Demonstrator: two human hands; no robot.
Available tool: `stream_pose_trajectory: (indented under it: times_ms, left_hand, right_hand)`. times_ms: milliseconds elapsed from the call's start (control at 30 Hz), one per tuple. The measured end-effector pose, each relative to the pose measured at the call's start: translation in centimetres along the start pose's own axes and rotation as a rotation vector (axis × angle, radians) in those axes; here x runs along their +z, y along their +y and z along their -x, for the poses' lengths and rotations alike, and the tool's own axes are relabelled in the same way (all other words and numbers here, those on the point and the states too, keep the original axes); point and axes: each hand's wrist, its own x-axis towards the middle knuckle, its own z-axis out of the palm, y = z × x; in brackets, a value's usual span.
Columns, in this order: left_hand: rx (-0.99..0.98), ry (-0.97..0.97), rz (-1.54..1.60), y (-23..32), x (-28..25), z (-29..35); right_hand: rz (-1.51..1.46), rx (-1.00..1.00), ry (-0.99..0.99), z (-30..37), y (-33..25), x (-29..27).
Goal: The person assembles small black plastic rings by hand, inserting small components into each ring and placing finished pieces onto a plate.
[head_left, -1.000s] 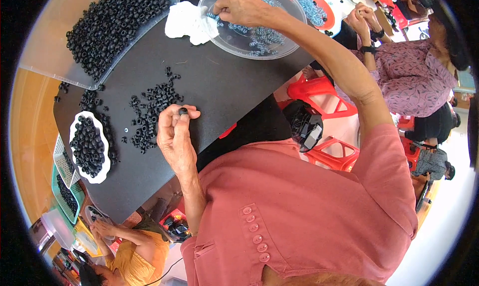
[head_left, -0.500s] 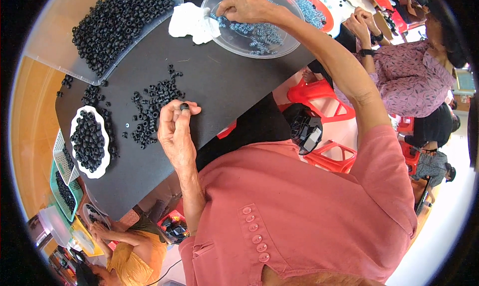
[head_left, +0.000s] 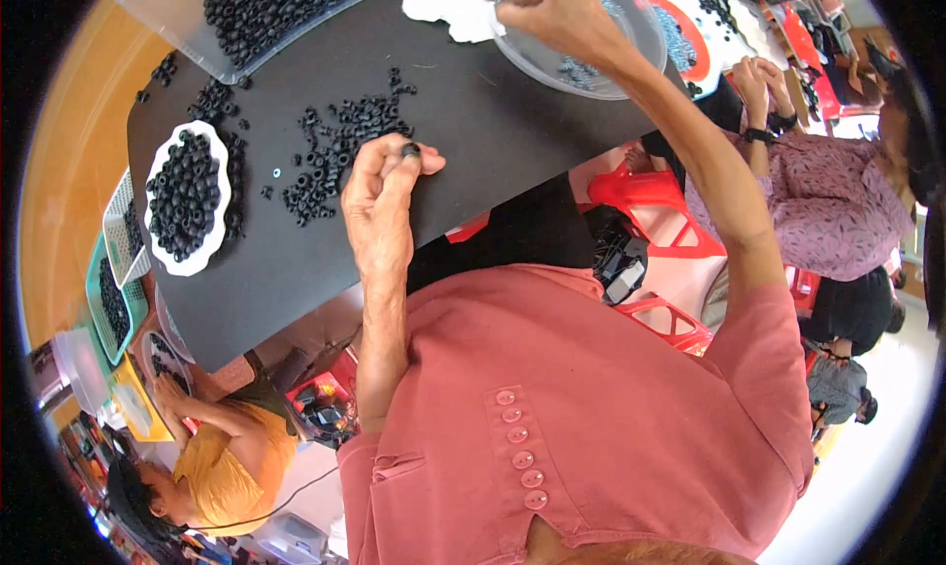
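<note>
My left hand (head_left: 379,205) is closed above the black table, with a small round black plastic piece (head_left: 410,150) pinched between thumb and fingers. Beneath and beyond it lies a loose pile of hollow black plastic pieces (head_left: 345,132). My right hand (head_left: 557,15) is over the left rim of a clear round bowl (head_left: 631,94), its thumb and fingertips pressed together. Whatever is in that pinch is too small to make out. Small bluish metal springs (head_left: 579,72) lie in the bowl, partly covered by my hand and forearm.
A white scalloped dish (head_left: 183,267) of black pieces stands at left. Behind it is a large clear bin (head_left: 148,18) full of them. A crumpled white cloth (head_left: 448,3) touches the bowl. An orange-red plate (head_left: 700,67) holds more springs. Co-workers sit on both sides; red stools (head_left: 655,205) stand at right.
My right hand has come up from the springs to the bowl's left rim. The left hand still holds the black piece. The whole view has shifted, so the table appears higher and further right.
</note>
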Motion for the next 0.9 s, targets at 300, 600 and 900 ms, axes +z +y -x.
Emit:
stream_pose_trajectory:
  times_ms: [300, 600, 900]
  left_hand:
    - [-0.022, 0.023, 0.021, -0.6, -0.6, -0.4]
    - [0.023, 0.093, 0.079, -0.1, 0.4, -0.3]
    - [0.086, 0.076, -0.095, -0.5, 0.2, -0.2]
  right_hand:
    - [-0.842, -0.249, -0.181, 5.7, -6.1, 6.6]
    - [-1.008, -0.274, -0.087, 6.4, -5.2, 9.5]
    - [-0.932, -0.294, -0.143, 6.7, -5.1, 9.0]
